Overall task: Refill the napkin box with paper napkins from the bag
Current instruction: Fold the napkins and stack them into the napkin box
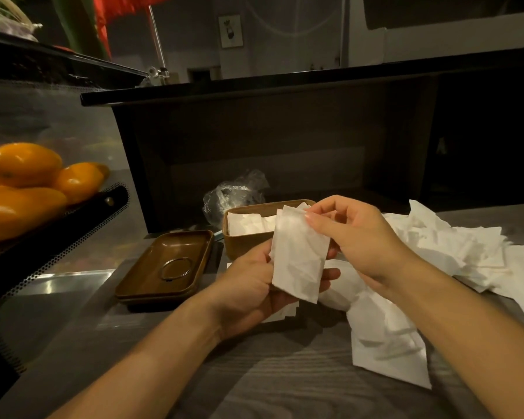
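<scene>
two bare forearms reach in from the bottom edge over the grey wood-grain desk (270,379). the left hand (248,291) holds a folded white paper napkin (298,258) from below, its thumb on the napkin's left edge and its fingers (330,272) curled behind it. the right hand (354,234) pinches the napkin's top right corner between thumb and forefinger, the other fingers loosely bent. the napkin stands nearly upright, just in front of the brown rectangular napkin box (248,240), which is open and already has white napkins lying inside. beside the box on its left lies the brown box lid (164,267), turned upside down, with a metal ring in its middle. behind the box sits a crumpled clear plastic bag (233,192). a loose heap of white paper napkins (436,246) spreads over the desk to the right, reaching under the right forearm. at far left, oranges (22,182) rest in a black perforated tray (82,231).
</scene>
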`<action>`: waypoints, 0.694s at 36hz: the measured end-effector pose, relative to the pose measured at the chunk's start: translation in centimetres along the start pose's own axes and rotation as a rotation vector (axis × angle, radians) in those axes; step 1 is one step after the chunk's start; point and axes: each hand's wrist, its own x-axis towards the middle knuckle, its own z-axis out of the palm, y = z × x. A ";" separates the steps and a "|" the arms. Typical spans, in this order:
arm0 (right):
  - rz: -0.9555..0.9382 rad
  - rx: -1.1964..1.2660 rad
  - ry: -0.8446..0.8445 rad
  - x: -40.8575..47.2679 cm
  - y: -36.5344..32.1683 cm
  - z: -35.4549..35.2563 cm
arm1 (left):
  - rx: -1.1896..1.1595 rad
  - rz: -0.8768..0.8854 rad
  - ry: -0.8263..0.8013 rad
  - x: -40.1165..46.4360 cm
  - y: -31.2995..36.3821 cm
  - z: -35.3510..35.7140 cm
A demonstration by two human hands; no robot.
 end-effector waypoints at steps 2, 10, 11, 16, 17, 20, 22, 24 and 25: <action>0.036 0.035 0.000 0.1 0.0 -0.1 | 0.002 0.000 0.004 0.1 -0.2 0.0; 0.093 0.115 -0.022 0.2 0.0 -0.3 | 0.121 -0.012 0.004 0.2 -0.2 0.0; 0.083 0.109 -0.022 0.2 0.0 -0.3 | 0.124 -0.022 0.001 0.2 -0.2 0.0; 0.020 0.143 -0.048 -0.1 -0.3 -0.4 | -0.092 -0.058 -0.075 -0.2 0.1 -0.1; 0.005 0.155 -0.062 -0.3 -0.4 -0.4 | -0.133 -0.041 -0.094 -0.3 0.2 -0.2; -0.063 0.149 -0.106 -0.8 -0.9 -0.3 | -0.225 -0.008 -0.106 -0.4 0.4 0.0; -0.088 0.186 -0.148 -1.2 -1.3 -0.2 | -0.186 0.025 -0.076 -0.4 0.5 0.3; -0.120 0.196 -0.174 -1.5 -1.6 0.0 | -0.044 0.001 -0.054 -0.5 0.7 0.4; -0.135 0.179 -0.184 -1.5 -1.7 0.1 | 0.026 -0.022 -0.048 -0.5 0.8 0.4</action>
